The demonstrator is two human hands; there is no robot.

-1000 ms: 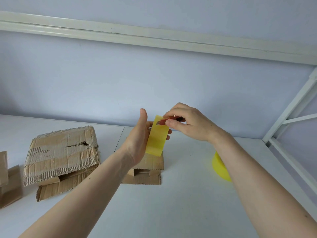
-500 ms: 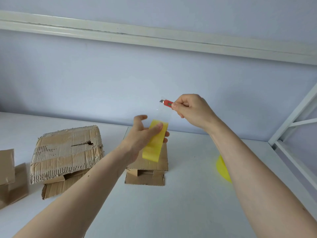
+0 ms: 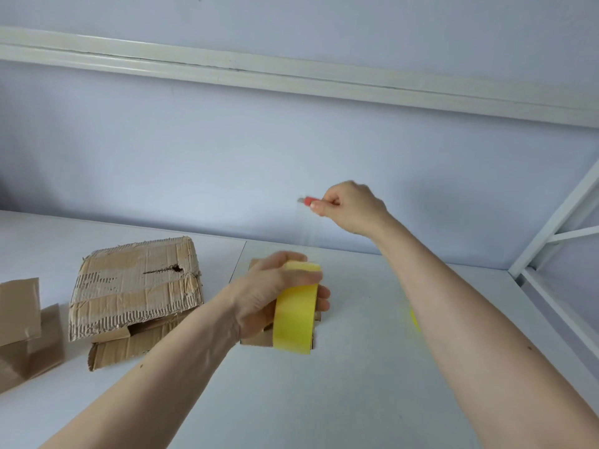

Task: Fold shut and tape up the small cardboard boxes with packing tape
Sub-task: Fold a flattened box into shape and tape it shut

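Surface (image 3: 356, 384): white, lower frame.
Left hand (image 3: 269, 296): fingers gripped yellow tape roll (image 3: 295, 319), centre.
Right hand (image 3: 351, 205): fingers clamped red cutter (image 3: 309, 200).

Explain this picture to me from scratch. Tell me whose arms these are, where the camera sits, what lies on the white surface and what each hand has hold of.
No machine here: the arms belong to a person, and the single camera is worn on their head, looking forward and down.

The left hand grips a roll of yellow packing tape, held above a small cardboard box that it mostly hides. The right hand is raised and holds a small red cutter; a thin clear strip of tape seems to stretch between cutter and roll, though it is faint.

On the white table there is also a bigger, worn cardboard box to the left, and more cardboard pieces at the left edge.
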